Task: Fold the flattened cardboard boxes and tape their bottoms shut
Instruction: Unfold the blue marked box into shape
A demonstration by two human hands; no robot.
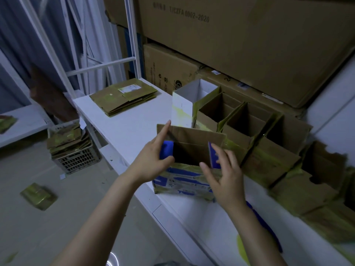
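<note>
A small cardboard box with blue print (184, 179) stands open-topped on the white table (123, 127). My left hand (153, 158) holds its left blue flap, thumb against the flap and forefinger stretched up along the tall back flap. My right hand (224, 175) holds the right blue flap between thumb and fingers. A stack of flattened boxes (123, 96) lies at the table's far left end.
Several folded open boxes (247, 129) and a tall white one (190, 104) stand in a row behind and right. Large cartons (240, 45) are stacked at the back. A crate of flattened boxes (71, 148) and a loose flat box (38, 196) sit on the floor.
</note>
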